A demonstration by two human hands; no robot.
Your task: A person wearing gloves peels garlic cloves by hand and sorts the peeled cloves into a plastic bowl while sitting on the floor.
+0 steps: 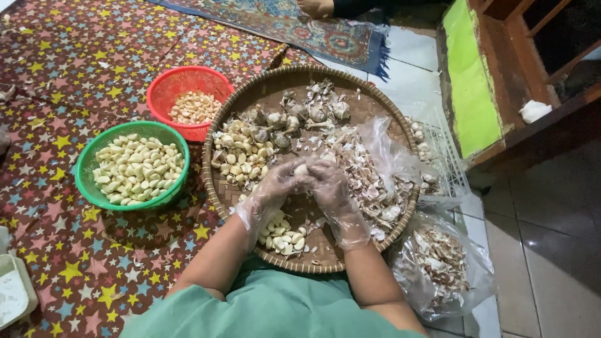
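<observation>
Both hands meet over the middle of the tray, each in a thin clear plastic glove. The left hand (272,188) and the right hand (328,184) pinch a single pale garlic clove (302,169) between their fingertips, so each grip is closed on that one clove, held just above the round woven bamboo tray (250,91).

Around the hands, the tray carries several heaps. Just below the wrists lies a small cluster of peeled cloves (282,235). To the upper left sits a larger pile of separated cloves (236,156), and beyond it a few whole garlic bulbs (313,112) with their papery skin on. To the right, a wide drift of dry peelings (369,178) spreads toward the rim.

Left of the tray, on the star-patterned mat (62,125), a green plastic basket (87,188) is well filled with peeled cloves, and a red plastic basket (164,87) behind it holds a shallower layer. On the right, a clear plastic bag of skins (441,263) rests on the tiled floor.

Judging by these heaps, much peeling looks done, while the bulbs and loose cloves remain.
</observation>
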